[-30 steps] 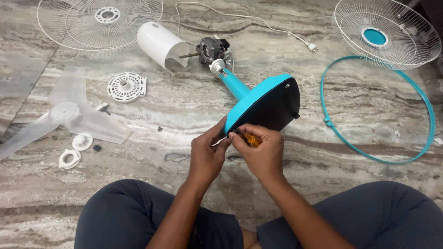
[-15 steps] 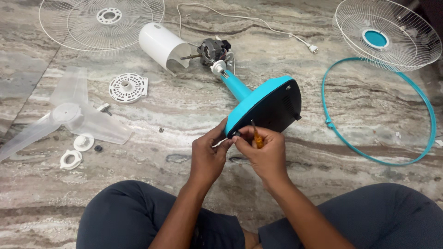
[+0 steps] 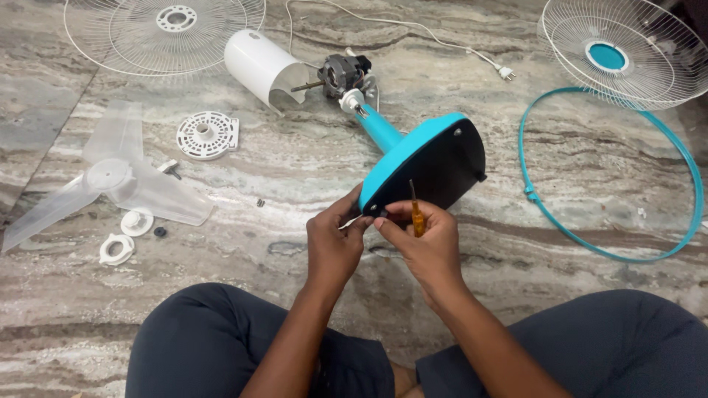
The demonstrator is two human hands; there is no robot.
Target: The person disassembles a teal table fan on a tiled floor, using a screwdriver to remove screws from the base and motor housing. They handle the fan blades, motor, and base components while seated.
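Since a moment ago your two hands have shifted little; the screwdriver now stands more upright. Your right hand (image 3: 428,239) is closed around the small orange-handled screwdriver (image 3: 417,214), its shaft pointing up in front of the black underside of the round teal plastic fan base (image 3: 428,158). Your left hand (image 3: 333,239) pinches a small pale piece at the base's lower rim, fingertips meeting the right hand's. The base lies tilted on the marble floor (image 3: 295,169), just above both grips, its teal stem running to the bare motor (image 3: 341,74) and white housing (image 3: 258,66).
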